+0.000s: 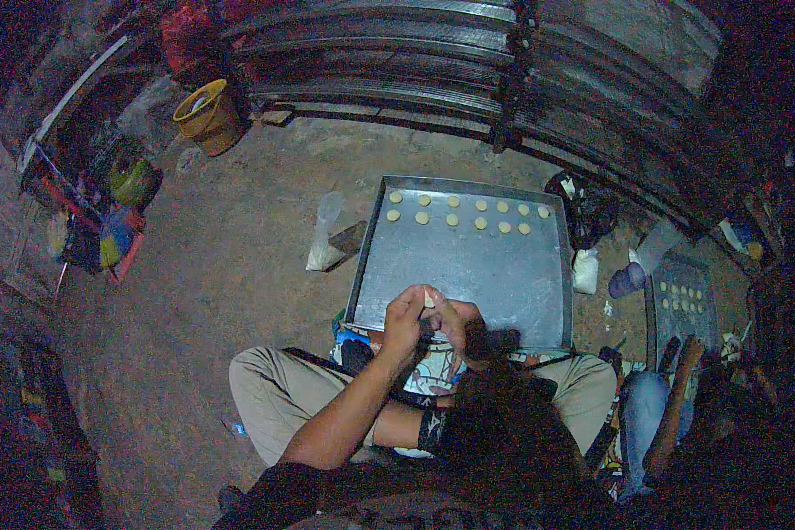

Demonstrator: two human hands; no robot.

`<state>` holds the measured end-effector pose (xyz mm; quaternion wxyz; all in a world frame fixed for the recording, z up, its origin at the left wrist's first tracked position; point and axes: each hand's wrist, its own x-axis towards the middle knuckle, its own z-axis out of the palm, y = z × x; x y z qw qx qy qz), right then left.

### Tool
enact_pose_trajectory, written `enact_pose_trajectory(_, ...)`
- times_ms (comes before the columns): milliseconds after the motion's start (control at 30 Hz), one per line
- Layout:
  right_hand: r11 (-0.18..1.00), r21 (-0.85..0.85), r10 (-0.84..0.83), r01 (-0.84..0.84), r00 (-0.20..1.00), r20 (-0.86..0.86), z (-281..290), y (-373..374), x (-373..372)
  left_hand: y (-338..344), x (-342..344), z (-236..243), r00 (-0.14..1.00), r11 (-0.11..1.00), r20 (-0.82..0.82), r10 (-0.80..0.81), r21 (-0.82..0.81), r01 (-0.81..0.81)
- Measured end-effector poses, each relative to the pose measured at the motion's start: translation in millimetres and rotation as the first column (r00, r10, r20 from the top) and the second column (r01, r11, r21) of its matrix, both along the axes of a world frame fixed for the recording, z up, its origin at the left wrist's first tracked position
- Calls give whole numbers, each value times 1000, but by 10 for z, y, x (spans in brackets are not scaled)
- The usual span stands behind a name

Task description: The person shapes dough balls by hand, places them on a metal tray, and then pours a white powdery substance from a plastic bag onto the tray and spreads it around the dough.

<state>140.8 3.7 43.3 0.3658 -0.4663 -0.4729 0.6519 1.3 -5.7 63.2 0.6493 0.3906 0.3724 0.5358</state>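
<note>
Over the near edge of a large metal baking tray (495,274), my two hands meet with their fingers closed. Between the fingertips of my left hand (403,316) and my right hand (455,320) is a small pale piece of dough (429,300), partly covered by the fingers. Along the tray's far side lie two rows of small, round, flat dough pieces (452,201), spaced apart. The middle and near part of the tray is bare metal with light smudges.
A clear bag of white powder (324,256) lies left of the tray, and another white bag (585,270) sits at its right. Farther right, a co-worker's hand (693,350) is by a second tray (680,296) with dough pieces. A yellow bucket (210,119) stands far left.
</note>
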Motion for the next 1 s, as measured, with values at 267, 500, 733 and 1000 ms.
enact_pose_trajectory(267,988,-104,-131,110,965,-225,91,-8,146,32,59,-66,986,990,-138,-92,96,106)
enact_pose_trajectory(500,968,240,-84,66,994,65,178,-39,113,73,57,-201,977,970,13,-214,123,211)
enact_pose_trajectory(733,914,381,-204,142,971,127,-116,-7,154,-3,112,-63,958,943,-272,-91,285,171)
enact_pose_trajectory(1000,991,83,101,-105,994,46,-53,50,103,15,16,-47,993,996,-88,83,-33,-86)
